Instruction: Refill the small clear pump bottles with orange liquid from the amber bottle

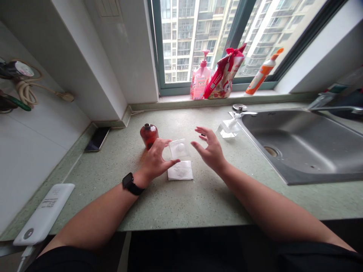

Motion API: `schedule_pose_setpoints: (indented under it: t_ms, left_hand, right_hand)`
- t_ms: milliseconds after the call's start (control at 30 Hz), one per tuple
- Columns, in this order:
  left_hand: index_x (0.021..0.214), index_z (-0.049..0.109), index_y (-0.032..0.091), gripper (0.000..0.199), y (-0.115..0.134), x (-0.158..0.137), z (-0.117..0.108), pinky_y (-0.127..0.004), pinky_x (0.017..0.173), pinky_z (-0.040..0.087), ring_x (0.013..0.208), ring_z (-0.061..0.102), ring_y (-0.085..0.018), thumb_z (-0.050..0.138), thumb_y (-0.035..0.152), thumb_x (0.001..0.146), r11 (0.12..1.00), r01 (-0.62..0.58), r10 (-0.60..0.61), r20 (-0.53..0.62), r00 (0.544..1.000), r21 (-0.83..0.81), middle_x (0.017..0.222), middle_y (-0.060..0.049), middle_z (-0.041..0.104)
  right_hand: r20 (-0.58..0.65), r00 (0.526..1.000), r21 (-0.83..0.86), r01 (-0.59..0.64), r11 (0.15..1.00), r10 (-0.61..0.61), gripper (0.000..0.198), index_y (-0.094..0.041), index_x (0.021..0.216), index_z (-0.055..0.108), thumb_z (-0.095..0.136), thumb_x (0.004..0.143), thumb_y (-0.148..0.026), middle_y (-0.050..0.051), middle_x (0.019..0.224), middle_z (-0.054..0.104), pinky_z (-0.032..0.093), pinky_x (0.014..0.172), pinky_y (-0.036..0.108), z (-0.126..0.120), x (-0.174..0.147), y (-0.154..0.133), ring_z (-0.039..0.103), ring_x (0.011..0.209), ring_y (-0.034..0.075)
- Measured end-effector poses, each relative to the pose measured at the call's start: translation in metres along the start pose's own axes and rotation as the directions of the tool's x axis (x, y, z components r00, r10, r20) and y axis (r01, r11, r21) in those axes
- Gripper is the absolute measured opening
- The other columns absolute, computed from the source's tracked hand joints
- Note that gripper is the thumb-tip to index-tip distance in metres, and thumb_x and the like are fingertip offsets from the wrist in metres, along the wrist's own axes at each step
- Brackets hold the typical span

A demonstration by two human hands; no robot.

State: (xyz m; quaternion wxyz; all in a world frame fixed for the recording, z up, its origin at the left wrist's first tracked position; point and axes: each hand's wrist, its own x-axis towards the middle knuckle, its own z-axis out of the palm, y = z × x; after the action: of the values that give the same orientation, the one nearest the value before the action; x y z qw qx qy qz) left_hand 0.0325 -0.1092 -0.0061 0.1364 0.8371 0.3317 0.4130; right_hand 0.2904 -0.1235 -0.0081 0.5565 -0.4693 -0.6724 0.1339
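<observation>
My left hand [157, 158] is open, thumb and fingers apart, at the left edge of a clear square plastic piece [180, 148] with a round shape in its middle. I cannot tell whether a fingertip touches it. Just in front of that piece lies a folded white tissue [180, 172], close to my left thumb. Behind my left hand stands an amber bottle [149, 134] with an uncapped-looking neck, partly hidden by the hand. My right hand [211, 151] is held open to the right of the plastic piece, fingers spread. A small dark thing [203, 135] shows between its fingers, too small to name.
A clear square pump bottle [227, 129] stands beside the steel sink [300, 136] at right. A phone [97, 139] and a white power bank [45, 213] lie at left. A pink pump bottle [200, 81], red bag [225, 73] and orange-white bottle [261, 75] line the windowsill.
</observation>
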Motion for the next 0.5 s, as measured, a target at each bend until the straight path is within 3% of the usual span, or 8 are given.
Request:
schedule_pose_setpoints:
  t_ms: [100, 200, 333, 500]
  left_hand:
    - [0.138, 0.056, 0.025, 0.066, -0.001, 0.001, -0.002, -0.047, 0.099, 0.064, 0.113, 0.072, -0.027, 0.089, 0.052, 0.087, 1.000, 0.014, -0.014, -0.009, 1.000, -0.008, 0.124, -0.008, 0.065]
    - [0.137, 0.055, 0.025, 0.067, 0.001, 0.001, -0.002, -0.045, 0.096, 0.065, 0.111, 0.073, -0.027, 0.088, 0.053, 0.087, 1.000, 0.005, -0.006, -0.017, 1.000, -0.017, 0.123, -0.008, 0.064]
    - [0.137, 0.055, 0.025, 0.068, 0.002, 0.000, 0.001, -0.046, 0.096, 0.064, 0.109, 0.073, -0.027, 0.088, 0.054, 0.086, 0.999, -0.033, 0.033, -0.002, 0.999, 0.024, 0.123, -0.008, 0.065]
    - [0.139, 0.054, 0.025, 0.068, 0.002, -0.001, 0.001, -0.048, 0.098, 0.063, 0.113, 0.073, -0.028, 0.088, 0.052, 0.087, 0.997, -0.051, 0.051, 0.012, 0.999, 0.055, 0.123, -0.009, 0.065]
  right_hand:
    - [-0.089, 0.995, 0.005, -0.049, 0.999, 0.050, 0.038, -0.032, 0.133, 0.060, 0.070, 0.099, -0.047, 0.011, 0.133, 0.067, 0.062, 0.104, 0.057, -0.012, 0.006, 0.008, 0.066, 0.128, 0.031]
    - [-0.033, 0.999, 0.005, 0.042, 0.999, -0.041, 0.029, -0.032, 0.126, 0.061, 0.068, 0.100, -0.044, 0.009, 0.129, 0.066, 0.062, 0.104, 0.055, -0.013, 0.005, 0.001, 0.066, 0.127, 0.030]
    - [0.124, 0.973, -0.034, 0.200, 0.979, -0.195, 0.050, -0.031, 0.132, 0.058, 0.081, 0.091, -0.047, 0.011, 0.132, 0.066, 0.058, 0.110, 0.059, 0.002, -0.004, -0.019, 0.064, 0.129, 0.033]
    - [0.155, 0.978, -0.057, 0.148, 0.987, -0.137, 0.056, -0.030, 0.136, 0.058, 0.081, 0.091, -0.053, 0.012, 0.135, 0.066, 0.055, 0.113, 0.062, 0.014, -0.008, -0.020, 0.063, 0.132, 0.034]
